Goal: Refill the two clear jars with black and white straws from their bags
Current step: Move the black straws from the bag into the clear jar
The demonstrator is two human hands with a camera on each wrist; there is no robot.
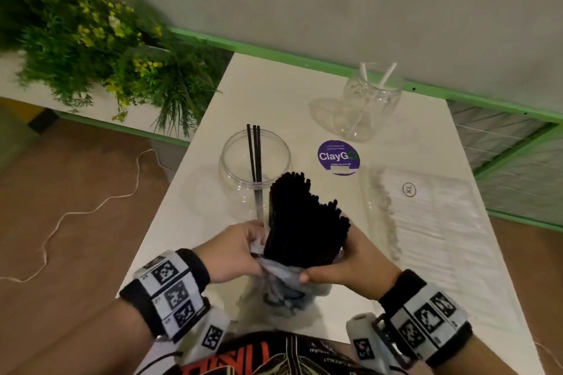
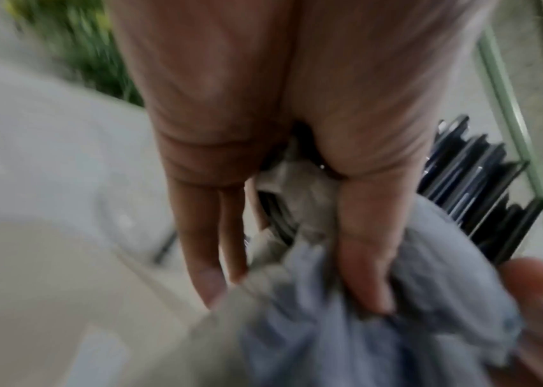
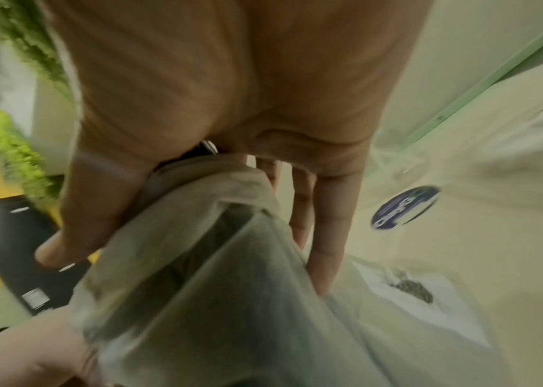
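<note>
A thick bundle of black straws (image 1: 304, 219) sticks up out of a crumpled clear plastic bag (image 1: 283, 286) near the table's front edge. My left hand (image 1: 240, 250) pinches the bag's rim (image 2: 300, 209) on the left side. My right hand (image 1: 344, 262) grips the bag (image 3: 197, 248) on the right side. The straw ends (image 2: 482, 188) show past my left thumb. Just behind the bundle stands a wide clear jar (image 1: 254, 164) holding three black straws. A second clear jar (image 1: 368, 103) with two white straws stands at the back right. A bag of white straws (image 1: 426, 216) lies at the right.
A purple round sticker (image 1: 338, 157) lies on the white table (image 1: 274, 91) between the jars. Green plants (image 1: 100, 39) hang over the left rear. A green-framed rail (image 1: 502, 137) runs along the back and right. A cord (image 1: 91, 210) trails on the brown floor at left.
</note>
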